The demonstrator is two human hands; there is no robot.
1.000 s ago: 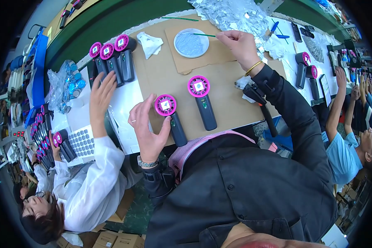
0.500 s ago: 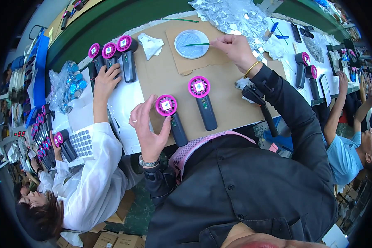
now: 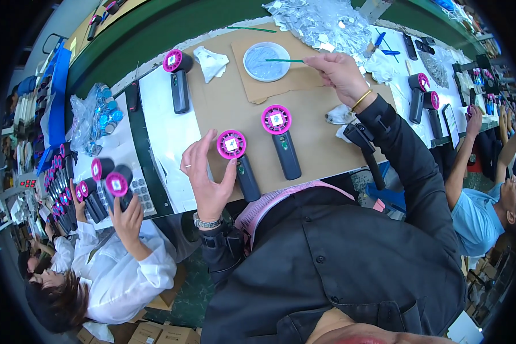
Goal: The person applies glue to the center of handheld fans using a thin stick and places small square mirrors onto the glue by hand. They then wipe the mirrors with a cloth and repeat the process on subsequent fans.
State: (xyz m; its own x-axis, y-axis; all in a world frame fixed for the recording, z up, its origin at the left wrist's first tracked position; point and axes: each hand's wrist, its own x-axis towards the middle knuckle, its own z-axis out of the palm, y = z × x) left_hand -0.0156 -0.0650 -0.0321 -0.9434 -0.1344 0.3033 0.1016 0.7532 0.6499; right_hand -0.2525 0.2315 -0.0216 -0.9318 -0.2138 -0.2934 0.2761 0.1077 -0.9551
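My left hand (image 3: 209, 183) has its fingers spread beside the head of a handheld fan (image 3: 247, 180) with a pink ring and dark handle. The thumb is at the ring's lower edge; whether it touches, I cannot tell. A second handheld fan (image 3: 286, 157) lies to its right. Each has a white square at the ring's centre. My right hand (image 3: 341, 74) pinches a thin green stick (image 3: 286, 60). Its far end is over a round white dish (image 3: 286, 70) with clear, glossy material in it. The dish stands on a piece of cardboard (image 3: 255, 94).
A crumpled white tissue (image 3: 211, 63) and another handheld fan (image 3: 180, 92) lie left of the dish. A heap of small silvery packets (image 3: 321, 23) is at the back. At left, a co-worker's hand (image 3: 127, 221) holds a fan over a tray. More fans (image 3: 417, 97) stand right.
My right hand has shifted slightly right, drawing the stick along over the dish. My left hand stays by the fan. The co-worker has moved two fans from the tabletop toward the left tray.
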